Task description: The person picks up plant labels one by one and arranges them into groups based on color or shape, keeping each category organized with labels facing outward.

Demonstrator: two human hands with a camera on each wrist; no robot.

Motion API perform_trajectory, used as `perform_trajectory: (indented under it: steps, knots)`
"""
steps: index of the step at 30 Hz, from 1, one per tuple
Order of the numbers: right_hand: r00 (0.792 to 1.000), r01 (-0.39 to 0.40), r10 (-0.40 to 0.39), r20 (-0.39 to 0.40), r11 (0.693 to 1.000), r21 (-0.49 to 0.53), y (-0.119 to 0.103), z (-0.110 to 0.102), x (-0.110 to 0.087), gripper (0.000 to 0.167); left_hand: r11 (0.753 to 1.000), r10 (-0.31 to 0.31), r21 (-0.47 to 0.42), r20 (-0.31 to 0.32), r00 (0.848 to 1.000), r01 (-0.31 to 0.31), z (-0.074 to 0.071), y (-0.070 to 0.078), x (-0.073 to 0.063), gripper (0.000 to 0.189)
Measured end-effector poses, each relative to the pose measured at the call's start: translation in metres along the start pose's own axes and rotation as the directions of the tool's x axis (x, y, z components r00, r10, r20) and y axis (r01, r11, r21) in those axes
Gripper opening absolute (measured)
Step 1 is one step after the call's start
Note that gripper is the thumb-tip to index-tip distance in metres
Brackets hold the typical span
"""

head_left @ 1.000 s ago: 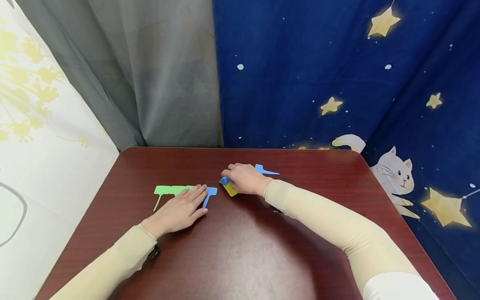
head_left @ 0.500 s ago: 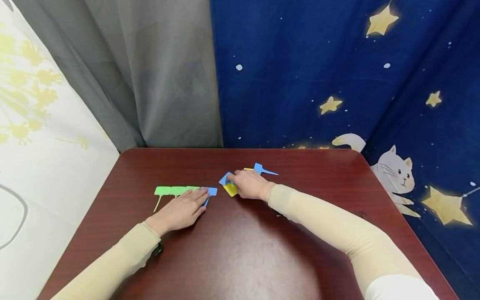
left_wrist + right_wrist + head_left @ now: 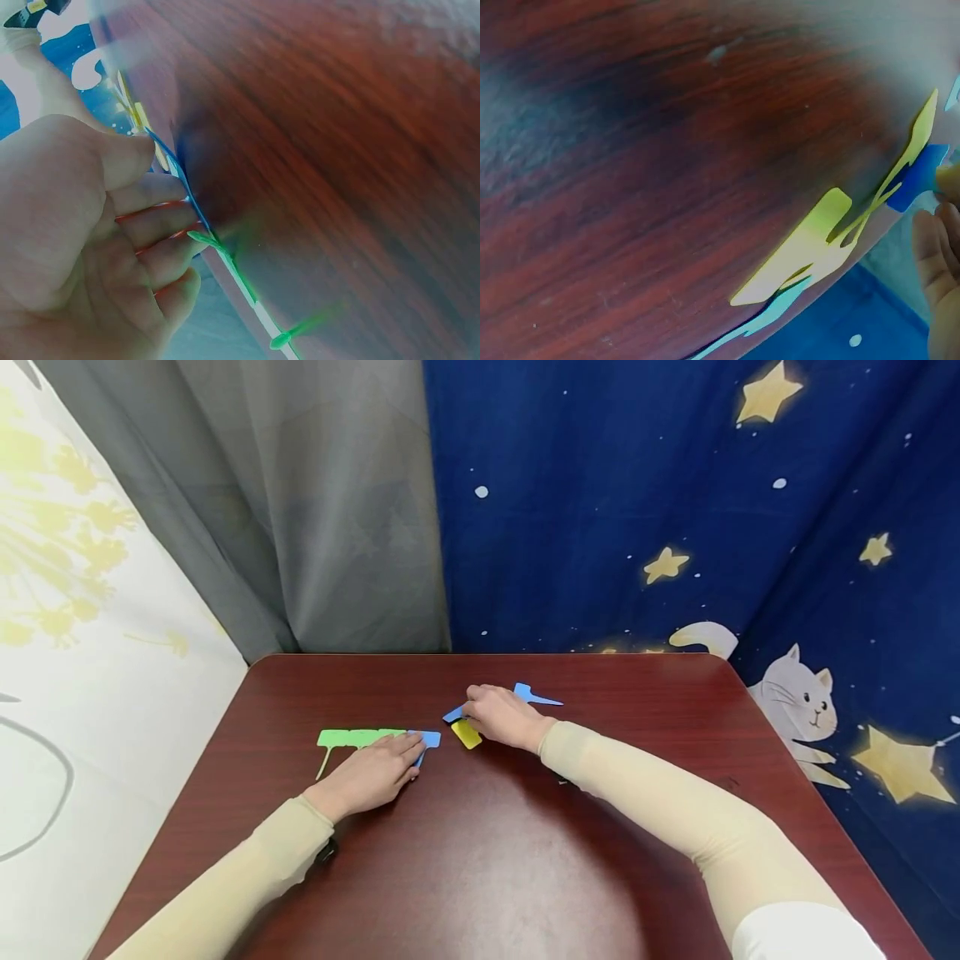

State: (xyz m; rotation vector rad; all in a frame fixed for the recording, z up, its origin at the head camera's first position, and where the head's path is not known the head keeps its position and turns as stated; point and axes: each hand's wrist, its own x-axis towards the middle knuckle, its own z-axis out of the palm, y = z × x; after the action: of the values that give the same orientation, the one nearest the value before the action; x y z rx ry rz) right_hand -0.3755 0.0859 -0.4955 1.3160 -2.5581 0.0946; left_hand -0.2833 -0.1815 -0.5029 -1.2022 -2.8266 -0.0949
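My left hand [image 3: 375, 774] lies with fingers extended over a row of flat T-shaped plant tags. The green tags [image 3: 335, 738] form the row's left part, and a blue tag [image 3: 432, 739] at its right end is partly under the fingertips. My right hand [image 3: 501, 714] pinches another blue tag [image 3: 922, 178] by its edge, thumb visible in the right wrist view. Just below that tag lies a yellow tag [image 3: 467, 734]. More yellow tags [image 3: 825, 259] with crossing stems show in the right wrist view, mostly hidden by the hand in the head view.
Beyond the right hand, one more blue tag [image 3: 534, 695] lies with its stem pointing right. The dark red wooden table [image 3: 495, 877] ends at its far edge against a grey curtain [image 3: 352, 527] and a blue star-patterned curtain [image 3: 562, 543].
My right hand first shifted slightly right and nearer, then moved away again, with the blue tag tilting and baring more of the yellow tag. My left hand stays on the row.
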Motion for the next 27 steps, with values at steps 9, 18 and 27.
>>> perform_trajectory:
  steps: [9, 18, 27]
  knots:
    - [0.99, -0.109, 0.13, -0.055, 0.951, 0.29, 0.012, -0.004, 0.001, 0.005, 1.0, 0.022, 0.006, 0.001, 1.0, -0.022, 0.001, -0.002, 0.003, 0.048]
    - [0.998, -0.056, 0.062, -0.014, 0.96, 0.275, -0.008, -0.017, -0.024, 0.011, 0.998, 0.054, 0.036, -0.025, 0.998, -0.053, 0.0, -0.006, 0.004, 0.051]
    - [0.999, 0.026, -0.031, 0.019, 0.972, 0.233, -0.022, -0.014, -0.039, 0.008, 0.996, 0.071, 0.065, -0.053, 0.996, -0.068, 0.002, -0.005, 0.005, 0.05]
